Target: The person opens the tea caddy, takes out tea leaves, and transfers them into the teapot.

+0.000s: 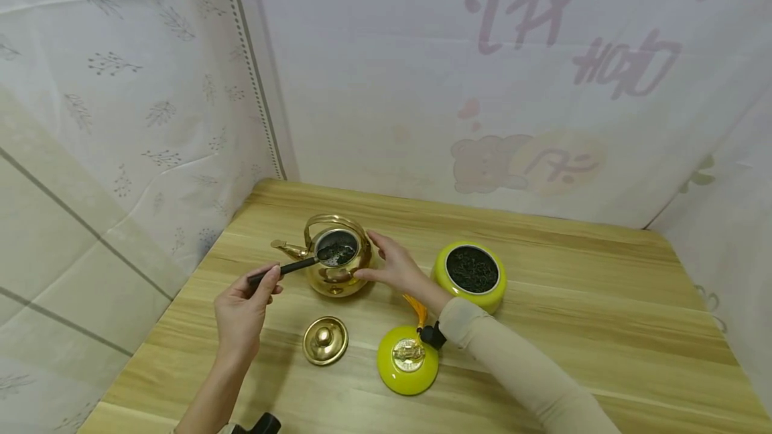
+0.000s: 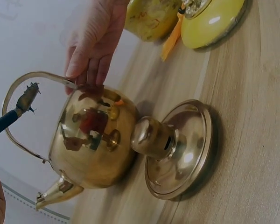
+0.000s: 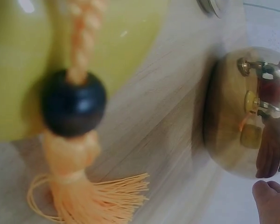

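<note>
My left hand (image 1: 244,317) pinches the black handle of a small tea scoop (image 1: 282,269). The scoop's tip is at the mouth of a gold kettle (image 1: 339,281), and dark leaves cling to it in the left wrist view. Beside the kettle, on its right, my right hand (image 1: 395,265) has its fingers and thumb spread against the body near the handle's base. Dark tea leaves (image 1: 340,250) show inside the kettle. Its gold lid (image 1: 326,347) lies knob up on the table, closer to me.
A yellow jar (image 1: 439,276) full of dark leaves stands right of the kettle. Its yellow lid (image 1: 405,380), with an orange tassel (image 1: 416,307) and a black bead (image 3: 73,105), lies under my right forearm's left side. Printed cloth (image 1: 374,86) hangs behind the wooden table (image 1: 579,327).
</note>
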Demonstrator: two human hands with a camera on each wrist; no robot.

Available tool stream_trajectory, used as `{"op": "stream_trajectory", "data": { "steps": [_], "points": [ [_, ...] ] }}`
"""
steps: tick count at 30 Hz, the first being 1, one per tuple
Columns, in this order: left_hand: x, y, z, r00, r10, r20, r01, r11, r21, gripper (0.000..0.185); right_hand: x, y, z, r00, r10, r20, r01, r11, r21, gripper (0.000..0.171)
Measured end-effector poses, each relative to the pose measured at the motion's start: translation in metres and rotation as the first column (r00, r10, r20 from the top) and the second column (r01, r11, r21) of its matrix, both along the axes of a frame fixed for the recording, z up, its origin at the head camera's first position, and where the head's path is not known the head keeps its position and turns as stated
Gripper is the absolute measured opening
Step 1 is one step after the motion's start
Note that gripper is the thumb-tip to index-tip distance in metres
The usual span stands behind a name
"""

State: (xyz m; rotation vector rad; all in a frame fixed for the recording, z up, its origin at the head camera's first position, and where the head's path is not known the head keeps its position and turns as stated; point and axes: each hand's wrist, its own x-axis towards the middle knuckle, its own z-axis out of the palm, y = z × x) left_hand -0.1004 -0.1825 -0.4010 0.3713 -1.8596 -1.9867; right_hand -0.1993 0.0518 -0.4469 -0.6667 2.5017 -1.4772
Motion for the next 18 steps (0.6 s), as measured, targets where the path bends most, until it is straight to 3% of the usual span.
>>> {"op": "stream_trajectory", "data": {
  "steps": [10,18],
  "points": [
    [-0.006,-0.005,-0.005,1.000,-0.008,0.023,0.008,1.000,-0.019,0.012,-0.005,-0.007,-0.003,1.000,-0.009,-0.016,0.009,1.000,0.002,0.085],
    [-0.012,-0.005,-0.004,1.000,-0.002,-0.021,0.000,0.997,-0.080,0.004,-0.007,-0.009,-0.007,0.999,-0.012,-0.039,0.013,1.000,0.020,0.080]
  ]
}}
